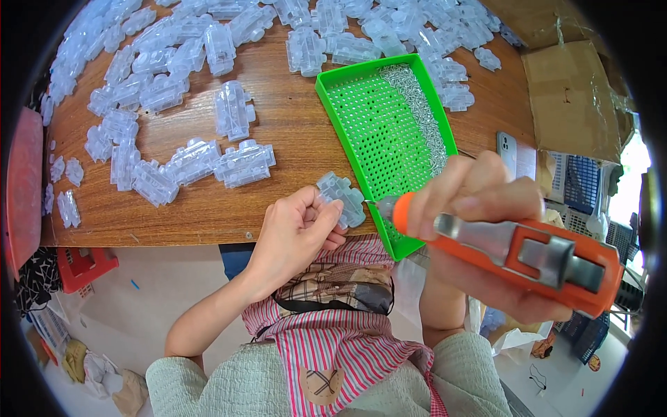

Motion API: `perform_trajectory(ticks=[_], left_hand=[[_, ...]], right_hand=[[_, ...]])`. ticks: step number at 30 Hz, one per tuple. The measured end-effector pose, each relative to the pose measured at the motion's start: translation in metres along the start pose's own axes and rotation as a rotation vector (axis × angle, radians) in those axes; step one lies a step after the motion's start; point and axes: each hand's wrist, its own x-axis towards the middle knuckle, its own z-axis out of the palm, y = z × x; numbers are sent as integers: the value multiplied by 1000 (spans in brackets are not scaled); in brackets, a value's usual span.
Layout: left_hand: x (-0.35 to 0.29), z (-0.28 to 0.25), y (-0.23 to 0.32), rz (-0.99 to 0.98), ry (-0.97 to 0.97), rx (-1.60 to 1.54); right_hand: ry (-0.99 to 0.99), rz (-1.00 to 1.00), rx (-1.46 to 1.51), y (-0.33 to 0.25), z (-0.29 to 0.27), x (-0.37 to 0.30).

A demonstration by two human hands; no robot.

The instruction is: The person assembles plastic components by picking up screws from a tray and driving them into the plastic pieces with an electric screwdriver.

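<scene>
Between the thumb and fingers of my left hand (295, 226) is a clear plastic housing (342, 198), held near the table's front edge. My right hand (472, 208) grips an orange electric screwdriver (556, 260), which lies almost level and points left. Its bit reaches toward the right side of the housing, over the rim of a green perforated tray (358, 149); whether bit and housing touch, I cannot tell. Many small silvery screws (417, 104) lie along the tray's right side. Several more clear housings (243, 163) rest on the table to the left of the tray.
Piles of clear plastic housings (187, 42) cover the far side of the wooden table (278, 118). A phone (507, 149) lies at the right, beside cardboard boxes (573, 97). A red stool (87, 267) stands on the floor at left, below a pink container (26, 181).
</scene>
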Motion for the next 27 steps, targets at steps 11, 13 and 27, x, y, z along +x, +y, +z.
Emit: perform_trajectory(ticks=[11,13,27], left_hand=[[2,0,-2,34,-26,-24],[2,-1,-5,43,-29,-34],[-2,3,-5,34,58,-136]], right_hand=[[29,14,81,5,1,6],[32,20,95,7,1,7],[54,-72,103,9,-4,15]])
